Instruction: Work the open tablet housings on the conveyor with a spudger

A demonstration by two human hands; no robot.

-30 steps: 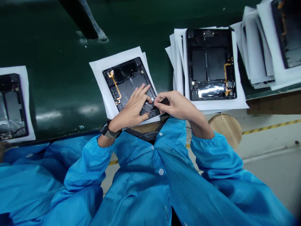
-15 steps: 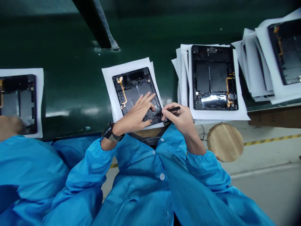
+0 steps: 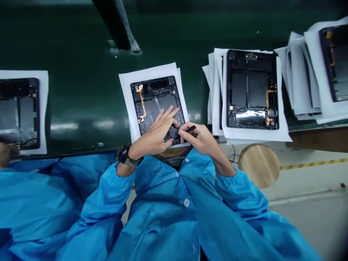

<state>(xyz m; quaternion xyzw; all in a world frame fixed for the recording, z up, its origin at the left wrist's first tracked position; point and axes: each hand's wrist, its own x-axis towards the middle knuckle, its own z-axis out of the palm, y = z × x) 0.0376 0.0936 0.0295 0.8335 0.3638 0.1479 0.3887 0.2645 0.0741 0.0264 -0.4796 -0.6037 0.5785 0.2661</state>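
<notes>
An opened black tablet (image 3: 148,108) with an orange flex cable (image 3: 142,103) lies slightly turned on white paper sheets (image 3: 125,87) in front of me. Across its lower half rests my left hand (image 3: 159,134), fingers spread flat on the inner parts. My right hand (image 3: 199,139) is closed in a pinch around a thin black stick-like tool (image 3: 190,129) at the tablet's lower right edge. The tool's tip is hidden by the fingers, so its exact kind cannot be made out.
On the right, another opened tablet (image 3: 252,87) tops a stack with white sheets, beside a further tablet pile (image 3: 337,65). At left lies a tablet (image 3: 27,112) near a co-worker's hand (image 3: 7,154). A dark post (image 3: 115,25) stands behind; a round wooden stool (image 3: 259,165) is below.
My right hand has moved left with the black tool, further over the tablet's lower right corner. My left hand stays on the tablet. The co-worker's hand has shifted left.
</notes>
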